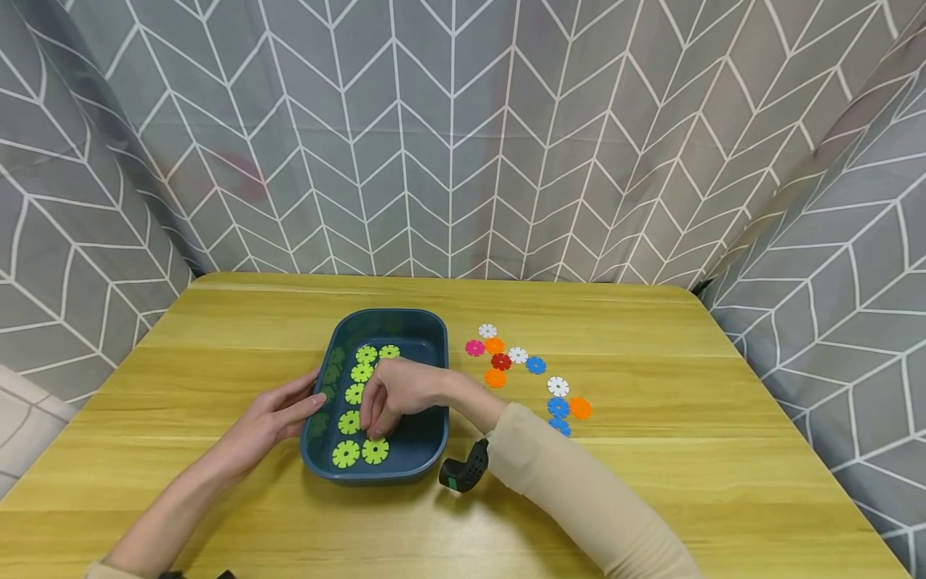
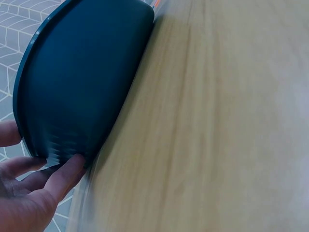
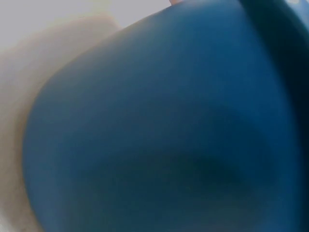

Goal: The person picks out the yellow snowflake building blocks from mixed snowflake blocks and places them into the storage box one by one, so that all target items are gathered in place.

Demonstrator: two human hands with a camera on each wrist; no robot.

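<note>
A dark blue plastic tub (image 1: 427, 354) stands on the table with its long side pointing away from me. My left hand (image 1: 271, 414) holds its left wall, thumb over the rim and fingers along the outside; the left wrist view shows these fingers (image 2: 67, 176) against the tub's outer wall (image 2: 87, 72). Over the tub, my right hand (image 1: 401, 394) has its fingers curled down and its fingertips at the upper edge of a yellow-green notched disc (image 1: 375, 452). More such discs (image 1: 346, 454) lie flat on the tub's bottom in a column; the hand hides part of the floor.
Right of the tub, loose notched discs lie on the wooden table (image 1: 651, 498): white (image 1: 558, 387), orange (image 1: 581, 408), blue (image 1: 536, 365), red (image 1: 501, 362) and pink (image 1: 474, 348). A black wrist device (image 1: 465, 468) hangs below the right sleeve. Grey patterned curtains (image 1: 448, 145) surround the table.
</note>
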